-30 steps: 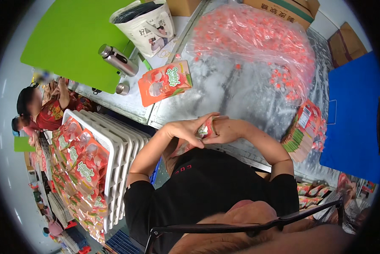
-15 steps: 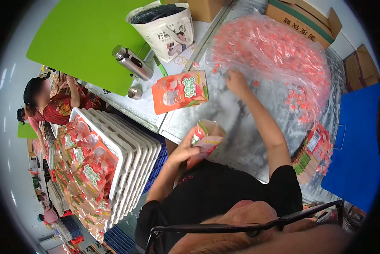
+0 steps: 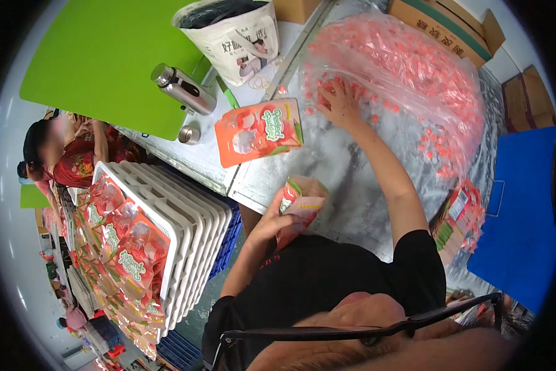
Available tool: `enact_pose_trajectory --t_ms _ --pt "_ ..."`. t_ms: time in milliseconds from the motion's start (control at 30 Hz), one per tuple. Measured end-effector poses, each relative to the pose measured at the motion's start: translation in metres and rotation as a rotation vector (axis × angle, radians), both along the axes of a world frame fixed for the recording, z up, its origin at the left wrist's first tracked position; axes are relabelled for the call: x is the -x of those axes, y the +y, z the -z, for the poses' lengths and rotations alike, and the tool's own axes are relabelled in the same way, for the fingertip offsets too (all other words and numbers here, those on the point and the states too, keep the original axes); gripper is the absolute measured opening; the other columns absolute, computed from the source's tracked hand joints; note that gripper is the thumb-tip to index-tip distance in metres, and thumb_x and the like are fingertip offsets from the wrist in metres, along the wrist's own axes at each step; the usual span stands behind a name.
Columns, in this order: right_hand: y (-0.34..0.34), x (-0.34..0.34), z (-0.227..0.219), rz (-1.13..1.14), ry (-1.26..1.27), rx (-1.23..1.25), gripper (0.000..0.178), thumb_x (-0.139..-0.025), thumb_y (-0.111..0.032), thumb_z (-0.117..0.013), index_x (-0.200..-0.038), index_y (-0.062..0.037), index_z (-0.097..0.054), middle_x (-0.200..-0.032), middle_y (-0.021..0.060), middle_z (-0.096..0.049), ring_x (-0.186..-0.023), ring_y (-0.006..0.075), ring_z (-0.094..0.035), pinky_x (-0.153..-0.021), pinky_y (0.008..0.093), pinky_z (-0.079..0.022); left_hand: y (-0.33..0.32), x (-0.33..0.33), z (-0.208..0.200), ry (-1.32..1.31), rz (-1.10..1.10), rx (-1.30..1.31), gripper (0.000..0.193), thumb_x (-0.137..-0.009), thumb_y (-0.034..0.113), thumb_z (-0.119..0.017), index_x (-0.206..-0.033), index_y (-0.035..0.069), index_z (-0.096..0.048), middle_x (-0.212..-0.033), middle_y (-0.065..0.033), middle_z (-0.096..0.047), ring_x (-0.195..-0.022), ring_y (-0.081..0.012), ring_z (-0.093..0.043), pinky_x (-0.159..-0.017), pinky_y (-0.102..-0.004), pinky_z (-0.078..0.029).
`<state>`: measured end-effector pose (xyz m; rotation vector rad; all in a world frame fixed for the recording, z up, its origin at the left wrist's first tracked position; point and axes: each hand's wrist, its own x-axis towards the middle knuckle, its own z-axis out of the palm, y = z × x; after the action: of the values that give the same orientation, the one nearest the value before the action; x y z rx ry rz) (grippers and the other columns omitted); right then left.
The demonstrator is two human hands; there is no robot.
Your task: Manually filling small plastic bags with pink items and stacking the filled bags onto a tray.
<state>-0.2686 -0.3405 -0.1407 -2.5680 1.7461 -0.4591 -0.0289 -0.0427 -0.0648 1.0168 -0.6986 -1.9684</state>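
Observation:
My left hand (image 3: 270, 221) is closed round a red and pink snack pouch (image 3: 306, 196), whose mouth gapes upward near the table's front edge. Farther out, my right hand (image 3: 341, 102) has its fingers spread over small red wrapped candies (image 3: 370, 94), at the left edge of a big clear plastic bag (image 3: 408, 59) full of them. Whether a fingertip pinches one is hard to make out. A second pouch, flat and red (image 3: 258, 133), lies on the metal table (image 3: 352, 179) left of my right hand.
Stacked white trays (image 3: 191, 247) at the left carry many filled pouches. A steel flask (image 3: 184, 88), its cup (image 3: 189, 135), a green-handled tool (image 3: 227, 93) and a white tote bag (image 3: 244, 46) stand or lie beyond. More pouches (image 3: 457, 219) lie at right, beside a blue board (image 3: 516, 210). People work at far left.
My right hand has reached farther away and to the left, from bare tabletop onto the candies, and its fingers have spread. The left hand keeps the pouch in nearly the same place.

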Motion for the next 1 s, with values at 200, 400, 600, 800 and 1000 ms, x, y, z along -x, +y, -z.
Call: enact_pose_trajectory --t_ms 200,400,600,800,1000 --pt "0.103 0.039 -0.014 -0.099 0.063 0.032 0.062 -0.096 -0.049 -0.063 -0.155 -0.0396 -0.046 -0.169 0.0078 -0.027 -0.156 0.0438 -0.014 -0.116 0.0797 -0.008 0.006 0.009 -0.048 0.031 -0.088 -0.084 0.094 -0.074 -0.005 -0.062 -0.161 0.009 -0.027 -0.146 -0.0129 -0.050 -0.134 -0.0277 -0.053 -0.109 -0.0387 -0.046" --pt "0.190 0.086 -0.003 -0.114 -0.014 -0.201 0.071 -0.099 -0.049 -0.056 -0.162 -0.0280 -0.035 -0.168 0.0103 -0.031 -0.157 0.0371 -0.018 -0.125 0.0633 -0.011 0.022 0.001 -0.022 -0.007 -0.081 0.001 0.098 -0.073 -0.003 -0.059 -0.164 0.010 -0.023 -0.151 -0.0126 -0.046 -0.139 -0.0261 -0.048 -0.115 -0.0387 -0.038" --pt "0.211 0.116 0.008 -0.010 -1.590 -0.462 0.064 -0.109 -0.044 -0.037 -0.160 -0.0042 -0.036 -0.165 0.0118 -0.037 -0.156 0.0279 -0.025 -0.128 0.0416 -0.014 0.034 -0.009 -0.020 -0.079 -0.089 0.028 0.098 -0.073 -0.004 -0.060 -0.163 0.009 -0.025 -0.150 -0.0122 -0.048 -0.139 -0.0254 -0.047 -0.115 -0.0384 -0.038" --pt "0.203 0.099 0.010 0.005 -0.844 -0.323 0.054 -0.110 -0.040 -0.038 -0.153 -0.0103 -0.050 -0.157 0.0170 -0.047 -0.145 0.0316 -0.042 -0.124 0.0422 -0.027 0.043 -0.013 -0.019 -0.139 -0.155 0.055 0.095 -0.073 -0.004 -0.060 -0.162 0.008 -0.029 -0.149 -0.0117 -0.049 -0.140 -0.0268 -0.047 -0.119 -0.0395 -0.033" --pt "0.136 0.032 0.007 -0.229 -0.297 0.082 0.048 -0.099 -0.035 -0.060 -0.140 -0.0104 -0.061 -0.148 0.0144 -0.055 -0.137 0.0349 -0.048 -0.116 0.0463 -0.037 0.042 -0.011 -0.019 -0.108 -0.135 0.065 0.097 -0.072 -0.004 -0.060 -0.163 0.008 -0.029 -0.149 -0.0121 -0.050 -0.140 -0.0271 -0.047 -0.119 -0.0399 -0.033"
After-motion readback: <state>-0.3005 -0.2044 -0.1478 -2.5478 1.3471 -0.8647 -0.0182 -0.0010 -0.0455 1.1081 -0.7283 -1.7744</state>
